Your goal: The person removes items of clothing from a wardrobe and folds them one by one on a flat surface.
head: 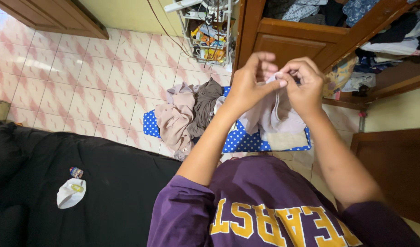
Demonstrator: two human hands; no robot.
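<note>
Both hands are raised in front of the chest, meeting at the top edge of a pale pinkish-beige garment. The left hand pinches the cloth between thumb and forefinger, the thumb reaching across toward the other hand; its remaining fingers curl loosely above, not gripping anything. The right hand is closed into a tight knuckled grip on the same edge, fingers folded down over the fabric so that only a small white tuft of cloth shows between the 2 hands. The thumbs touch or nearly touch; which one I cannot tell.

The garment hangs down from that pinch, between the forearms, its lower part draping in front of a blue cloth with white dots spread on the tiled floor. On that cloth, to the left of the hands, lies a heap of beige and brown clothes.

The person wears a purple shirt with yellow lettering. At lower left a black mattress bears a small white item. An open wooden wardrobe full of clothing stands behind the hands, and a wire rack stands beside it.
</note>
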